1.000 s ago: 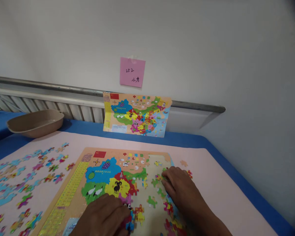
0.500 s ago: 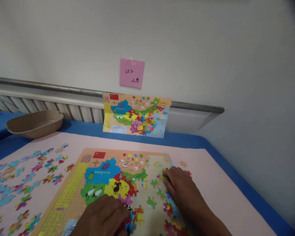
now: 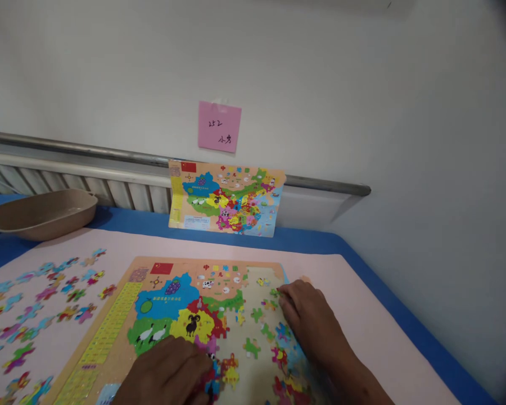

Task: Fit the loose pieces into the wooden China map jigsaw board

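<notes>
Colourful pieces already fill the left part of the puzzle board [image 3: 122,298]. Compared with a second ago, my right hand [image 3: 307,320] has hardly moved: it still lies flat at the board's right edge, fingertips on a small green piece [image 3: 274,293]; whether it grips it, I cannot tell. My left hand [image 3: 168,374] stays pressed on the lower pieces, fingers curled. I judge the piece is still being seated. Loose pieces [image 3: 46,304] wait on the pink mat [image 3: 383,349].

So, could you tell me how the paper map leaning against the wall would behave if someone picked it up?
The paper map looks thin and slightly curled, so it is probably floppy and light. It only leans on the wall rail, so a nudge would likely slide or topple it.
</notes>
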A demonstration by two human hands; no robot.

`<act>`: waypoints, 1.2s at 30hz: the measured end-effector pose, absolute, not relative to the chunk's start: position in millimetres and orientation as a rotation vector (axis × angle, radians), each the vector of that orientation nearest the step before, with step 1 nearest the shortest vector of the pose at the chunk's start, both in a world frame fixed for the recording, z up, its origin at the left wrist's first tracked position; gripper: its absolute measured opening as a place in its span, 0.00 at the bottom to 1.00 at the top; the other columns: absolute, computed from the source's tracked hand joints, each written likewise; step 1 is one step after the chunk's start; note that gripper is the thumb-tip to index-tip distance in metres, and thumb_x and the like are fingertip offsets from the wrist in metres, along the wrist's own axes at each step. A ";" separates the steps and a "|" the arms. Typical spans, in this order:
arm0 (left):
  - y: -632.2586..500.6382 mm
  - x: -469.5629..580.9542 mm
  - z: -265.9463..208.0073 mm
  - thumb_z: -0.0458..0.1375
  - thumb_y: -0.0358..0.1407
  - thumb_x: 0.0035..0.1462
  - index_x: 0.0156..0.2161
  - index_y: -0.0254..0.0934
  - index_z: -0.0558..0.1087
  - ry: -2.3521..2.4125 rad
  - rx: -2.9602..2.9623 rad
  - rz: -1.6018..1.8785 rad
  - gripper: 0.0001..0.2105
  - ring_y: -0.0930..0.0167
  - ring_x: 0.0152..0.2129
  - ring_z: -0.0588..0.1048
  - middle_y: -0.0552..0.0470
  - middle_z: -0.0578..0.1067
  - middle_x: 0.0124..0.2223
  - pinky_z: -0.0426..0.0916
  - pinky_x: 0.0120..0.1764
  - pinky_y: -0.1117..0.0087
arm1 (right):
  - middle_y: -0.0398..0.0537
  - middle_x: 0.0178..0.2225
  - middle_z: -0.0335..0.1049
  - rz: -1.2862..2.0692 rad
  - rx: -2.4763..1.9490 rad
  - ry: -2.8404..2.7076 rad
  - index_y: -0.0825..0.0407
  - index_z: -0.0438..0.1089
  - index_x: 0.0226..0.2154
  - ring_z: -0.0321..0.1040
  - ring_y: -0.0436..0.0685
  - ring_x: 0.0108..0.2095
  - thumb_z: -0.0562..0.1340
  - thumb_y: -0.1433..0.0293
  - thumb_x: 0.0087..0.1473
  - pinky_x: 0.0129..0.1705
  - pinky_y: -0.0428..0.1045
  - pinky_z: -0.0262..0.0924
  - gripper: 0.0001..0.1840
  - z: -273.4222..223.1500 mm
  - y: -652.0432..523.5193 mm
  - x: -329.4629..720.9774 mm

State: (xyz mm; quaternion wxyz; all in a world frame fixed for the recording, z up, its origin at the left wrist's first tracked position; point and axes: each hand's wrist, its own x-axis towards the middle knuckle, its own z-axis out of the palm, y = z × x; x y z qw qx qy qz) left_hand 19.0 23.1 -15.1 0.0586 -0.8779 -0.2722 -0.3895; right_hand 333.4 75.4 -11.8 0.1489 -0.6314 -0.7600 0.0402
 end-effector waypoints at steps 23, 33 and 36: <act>21.6 14.8 -23.7 0.46 0.35 0.74 0.47 0.36 0.71 -0.923 -2.696 -1.136 0.11 0.67 0.25 0.77 0.51 0.78 0.33 0.77 0.24 0.65 | 0.47 0.34 0.72 0.279 -1.726 -2.329 0.49 0.68 0.30 0.64 0.60 0.36 0.63 0.68 0.57 0.42 0.56 0.49 0.06 -4.9 49.7 300.1; 24.4 13.7 -21.2 0.46 0.32 0.73 0.46 0.36 0.72 -0.864 -2.680 -1.135 0.12 0.68 0.28 0.80 0.50 0.80 0.36 0.78 0.27 0.68 | 0.48 0.33 0.72 0.164 -1.778 -2.342 0.50 0.68 0.29 0.61 0.59 0.34 0.60 0.71 0.53 0.40 0.55 0.46 0.02 -8.7 48.6 301.9; 23.3 12.7 -22.1 0.46 0.33 0.74 0.46 0.37 0.73 -0.869 -2.660 -1.136 0.12 0.67 0.29 0.80 0.51 0.81 0.36 0.78 0.28 0.68 | 0.47 0.32 0.71 0.177 -1.803 -2.342 0.50 0.67 0.29 0.59 0.57 0.32 0.60 0.73 0.53 0.39 0.54 0.45 0.03 -5.6 47.5 302.1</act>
